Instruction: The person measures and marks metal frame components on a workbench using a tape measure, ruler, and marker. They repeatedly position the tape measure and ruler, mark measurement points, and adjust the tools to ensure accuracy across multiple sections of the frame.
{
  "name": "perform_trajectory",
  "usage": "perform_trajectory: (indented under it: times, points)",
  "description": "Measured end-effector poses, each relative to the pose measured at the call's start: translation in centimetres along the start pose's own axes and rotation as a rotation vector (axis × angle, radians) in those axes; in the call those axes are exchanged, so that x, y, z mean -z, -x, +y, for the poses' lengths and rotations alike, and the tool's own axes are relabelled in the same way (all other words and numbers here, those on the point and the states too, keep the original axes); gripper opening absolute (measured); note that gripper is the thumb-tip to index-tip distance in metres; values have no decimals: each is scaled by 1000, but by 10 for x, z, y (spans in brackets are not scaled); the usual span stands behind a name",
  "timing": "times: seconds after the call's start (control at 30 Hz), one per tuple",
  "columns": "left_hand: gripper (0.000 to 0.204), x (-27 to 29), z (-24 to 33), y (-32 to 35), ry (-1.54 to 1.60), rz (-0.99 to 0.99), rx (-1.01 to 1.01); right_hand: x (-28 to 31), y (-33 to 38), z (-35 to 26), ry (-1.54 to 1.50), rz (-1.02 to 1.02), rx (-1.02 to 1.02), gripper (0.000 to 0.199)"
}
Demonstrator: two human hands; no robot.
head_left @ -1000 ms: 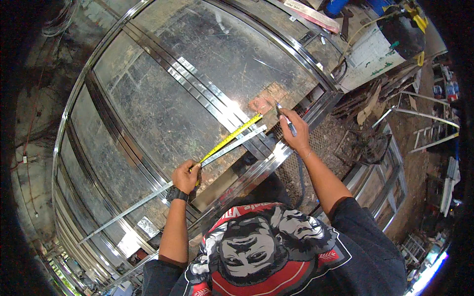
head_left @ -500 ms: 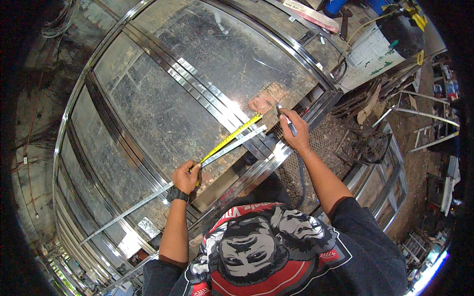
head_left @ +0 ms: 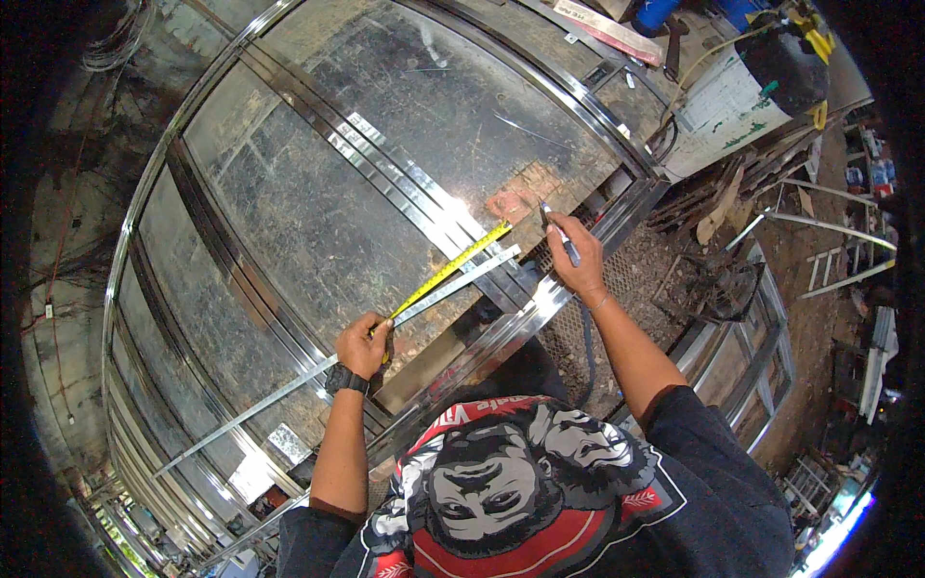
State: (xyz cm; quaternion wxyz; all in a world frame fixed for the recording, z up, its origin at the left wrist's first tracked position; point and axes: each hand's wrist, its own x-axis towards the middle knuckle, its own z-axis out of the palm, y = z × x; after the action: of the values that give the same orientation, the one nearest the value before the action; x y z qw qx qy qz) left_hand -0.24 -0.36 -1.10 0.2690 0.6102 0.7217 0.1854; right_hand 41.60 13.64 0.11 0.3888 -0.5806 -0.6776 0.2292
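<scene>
Hardly anything has shifted since a second ago: both hands sit where they were. The left hand (head_left: 361, 345) has its fingers closed round the yellow tape measure (head_left: 451, 274), pinning it along the loose metal strip (head_left: 318, 371), near centre. The right hand (head_left: 576, 260), fingers pinched on a marker pen (head_left: 561, 235), hovers at the tape's far end. Best keep the tape taut and flat, pen tip tight against the blade. Underneath lies a big steel frame (head_left: 385, 183) of scuffed panels; scrap, a ladder (head_left: 838, 265) and a white tank (head_left: 723, 106) crowd the right.
</scene>
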Motion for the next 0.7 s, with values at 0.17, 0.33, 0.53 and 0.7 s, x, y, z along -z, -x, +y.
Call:
perform_trajectory:
  times: [0.17,0.33,0.53,0.7]
  points:
    - [20,3,5,0,25,-31,50,0,0,1,-2,-10,-9,26]
    - [19,6,12,0,37,-20,39,-1,0,4,9,-4,-3,25]
    - [19,6,13,0,47,-26,58,1,0,1,-3,-16,-30,25]
    - [19,5,10,-1,29,-16,24,-1,1,5,10,9,4,25]
